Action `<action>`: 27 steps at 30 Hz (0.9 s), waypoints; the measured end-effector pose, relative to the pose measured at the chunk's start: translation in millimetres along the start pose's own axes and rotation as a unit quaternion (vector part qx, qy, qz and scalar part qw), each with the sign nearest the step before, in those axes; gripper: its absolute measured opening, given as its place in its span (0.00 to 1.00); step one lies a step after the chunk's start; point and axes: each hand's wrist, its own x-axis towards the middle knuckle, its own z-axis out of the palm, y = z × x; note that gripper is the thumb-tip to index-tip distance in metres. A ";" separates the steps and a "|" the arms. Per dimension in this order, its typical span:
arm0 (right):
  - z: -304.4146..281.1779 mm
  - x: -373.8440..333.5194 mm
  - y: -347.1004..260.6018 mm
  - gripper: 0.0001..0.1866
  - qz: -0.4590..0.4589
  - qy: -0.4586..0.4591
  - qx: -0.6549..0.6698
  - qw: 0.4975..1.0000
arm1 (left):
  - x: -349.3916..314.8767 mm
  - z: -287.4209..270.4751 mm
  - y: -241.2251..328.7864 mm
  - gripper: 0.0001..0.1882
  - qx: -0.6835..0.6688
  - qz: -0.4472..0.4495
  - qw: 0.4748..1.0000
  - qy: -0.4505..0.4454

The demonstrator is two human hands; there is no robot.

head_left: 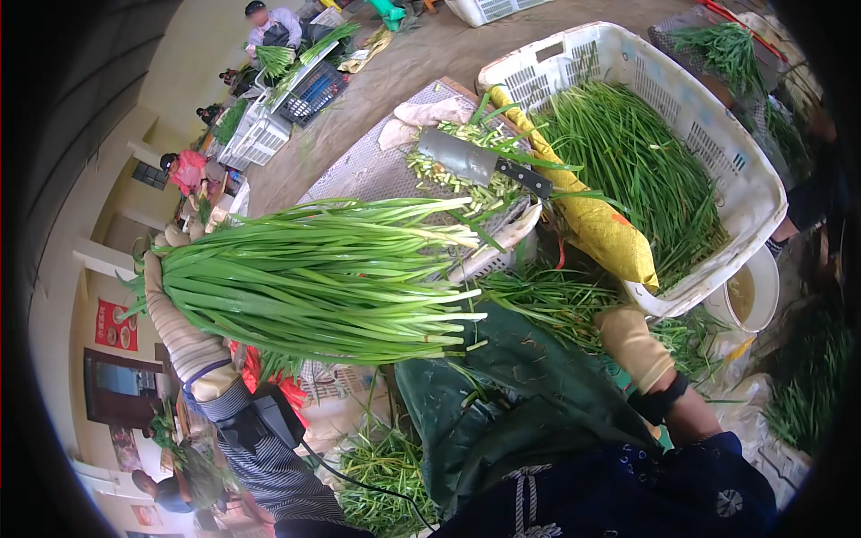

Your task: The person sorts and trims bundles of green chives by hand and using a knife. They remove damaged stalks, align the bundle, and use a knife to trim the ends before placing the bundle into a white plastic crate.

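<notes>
A large bunch of garlic chives [314, 278] is gripped at its leafy end by my gloved left hand [170, 242], fingers wrapped round it. Its pale stem ends point right, above the dark green apron [511, 403] over my lap. My right hand [635, 345], in a tan glove, is low beside loose chives [556, 300] on the right; its fingers are mostly hidden. Beyond the bunch, a cleaver [457, 157] with a black handle lies among chopped stem ends [480, 193] on a mesh-covered work surface [359, 170].
A white plastic crate [753, 179] full of chives stands at the right, yellow woven cloth [601, 229] over its near-left edge. Next to it is a white bucket [762, 278] with liquid. Trimmed leaves [386, 475] lie below. People work among crates [260, 134] at far left.
</notes>
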 end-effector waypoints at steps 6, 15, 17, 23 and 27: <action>-36.9 13.3 -75.6 0.27 -0.278 0.217 0.375 0.857 | -1.2 14.1 -6.4 0.16 -0.012 0.057 0.993 0.106; -25.9 46.4 -105.3 0.14 -0.285 -0.044 0.678 0.677 | -23.5 11.0 2.3 0.13 0.002 0.044 0.999 -0.030; -16.1 32.3 -72.5 0.12 -0.210 0.106 0.470 0.851 | -24.9 9.5 1.9 0.13 0.033 0.057 0.996 -0.062; -28.5 4.8 -37.3 0.21 -0.047 0.046 -0.019 0.998 | -25.6 3.6 2.4 0.12 0.026 0.104 0.994 -0.014; -62.3 40.4 -85.5 0.32 -0.279 0.216 0.449 0.821 | -23.2 3.5 3.0 0.12 0.000 0.082 0.993 -0.080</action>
